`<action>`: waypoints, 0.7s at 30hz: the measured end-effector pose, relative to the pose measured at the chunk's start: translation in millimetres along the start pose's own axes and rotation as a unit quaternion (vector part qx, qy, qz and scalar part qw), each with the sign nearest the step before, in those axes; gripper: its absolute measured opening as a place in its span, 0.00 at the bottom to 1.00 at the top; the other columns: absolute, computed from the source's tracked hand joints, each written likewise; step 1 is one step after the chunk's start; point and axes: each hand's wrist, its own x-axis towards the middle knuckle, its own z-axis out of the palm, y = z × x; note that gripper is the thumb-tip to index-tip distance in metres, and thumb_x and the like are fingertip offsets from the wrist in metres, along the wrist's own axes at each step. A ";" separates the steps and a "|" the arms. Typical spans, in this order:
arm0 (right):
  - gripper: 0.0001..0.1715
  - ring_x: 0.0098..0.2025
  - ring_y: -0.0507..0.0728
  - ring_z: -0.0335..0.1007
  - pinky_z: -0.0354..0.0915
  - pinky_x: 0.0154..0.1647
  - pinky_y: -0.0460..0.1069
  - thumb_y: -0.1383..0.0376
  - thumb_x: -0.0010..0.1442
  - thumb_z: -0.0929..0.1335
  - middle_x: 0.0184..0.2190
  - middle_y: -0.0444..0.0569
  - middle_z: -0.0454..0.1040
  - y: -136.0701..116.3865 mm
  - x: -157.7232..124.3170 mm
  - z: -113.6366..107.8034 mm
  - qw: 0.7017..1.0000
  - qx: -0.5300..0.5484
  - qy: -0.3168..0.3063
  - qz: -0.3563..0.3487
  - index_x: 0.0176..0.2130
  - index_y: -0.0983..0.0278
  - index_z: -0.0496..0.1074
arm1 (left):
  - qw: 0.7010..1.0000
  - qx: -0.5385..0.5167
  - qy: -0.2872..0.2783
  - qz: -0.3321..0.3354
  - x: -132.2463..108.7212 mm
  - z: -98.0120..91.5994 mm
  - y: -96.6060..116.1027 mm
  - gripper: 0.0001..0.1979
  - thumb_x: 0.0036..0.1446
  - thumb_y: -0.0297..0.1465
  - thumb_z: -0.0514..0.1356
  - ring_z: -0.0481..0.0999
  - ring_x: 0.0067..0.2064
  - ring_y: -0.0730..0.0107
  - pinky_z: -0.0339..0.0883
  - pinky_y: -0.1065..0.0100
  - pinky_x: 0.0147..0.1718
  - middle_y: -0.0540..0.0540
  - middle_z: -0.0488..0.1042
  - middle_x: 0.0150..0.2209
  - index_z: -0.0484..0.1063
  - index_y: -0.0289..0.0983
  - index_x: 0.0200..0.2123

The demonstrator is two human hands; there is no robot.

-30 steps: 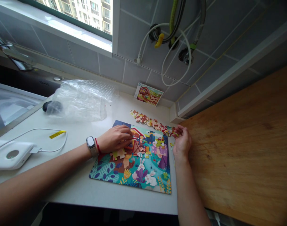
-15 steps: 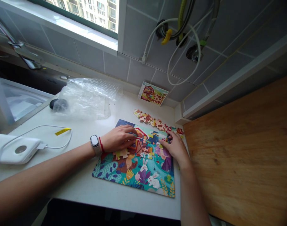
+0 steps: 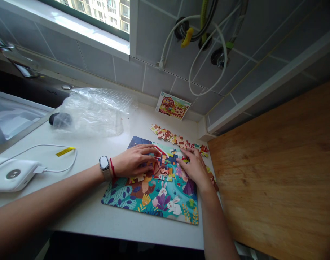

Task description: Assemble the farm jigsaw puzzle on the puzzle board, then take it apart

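A colourful jigsaw puzzle (image 3: 154,196) with rabbits and leaves lies on the white counter (image 3: 100,151). My left hand (image 3: 136,164), with a watch and red band at the wrist, lies flat on the puzzle's upper left, fingers stretched toward the red barn pieces. My right hand (image 3: 194,169) rests flat on the upper right of the puzzle, fingers spread over the pieces there. A row of loose pieces (image 3: 178,140) lies just beyond the puzzle. A small reference picture card (image 3: 172,105) leans against the tiled wall.
A crumpled clear plastic bag (image 3: 94,112) lies at the back left, a dark object (image 3: 60,119) beside it. A white power bank (image 3: 12,175) with a cable sits at the left. A wooden board (image 3: 275,173) fills the right. Hoses (image 3: 205,36) hang on the wall.
My right hand moved left from the loose pieces at the puzzle's right edge onto the puzzle's upper right and now lies flat there. My left hand stayed in place.
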 end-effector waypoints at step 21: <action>0.23 0.51 0.66 0.78 0.71 0.50 0.56 0.52 0.66 0.71 0.58 0.56 0.71 -1.0 -3.6 -12.4 0.997 -0.044 0.012 0.061 0.56 0.58 0.78 | 0.997 0.028 -0.072 0.001 -4.8 0.8 -3.4 0.24 0.68 0.43 0.64 0.61 0.74 0.40 0.61 0.39 0.68 0.40 0.66 0.72 0.74 0.45 0.64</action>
